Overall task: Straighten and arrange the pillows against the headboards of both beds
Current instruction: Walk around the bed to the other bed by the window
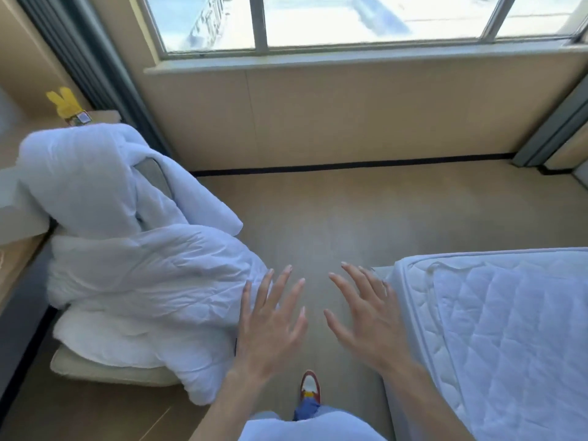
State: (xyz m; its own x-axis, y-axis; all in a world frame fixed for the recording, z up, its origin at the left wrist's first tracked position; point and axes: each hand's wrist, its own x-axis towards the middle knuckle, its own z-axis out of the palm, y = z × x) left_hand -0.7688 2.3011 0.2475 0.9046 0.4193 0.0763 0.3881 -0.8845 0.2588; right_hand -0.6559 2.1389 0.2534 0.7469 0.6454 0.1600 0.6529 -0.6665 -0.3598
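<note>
A heap of white bedding lies piled on a seat at the left, with a cream cushion under it. A bare quilted mattress fills the lower right. Whether a pillow is inside the heap I cannot tell. My left hand hovers with fingers spread right beside the heap's edge. My right hand is also spread, just left of the mattress corner. Both hands hold nothing.
A beige floor strip runs between the heap and the mattress up to the wall under a wide window. A yellow plush toy sits on a ledge at the far left. My shoe shows below.
</note>
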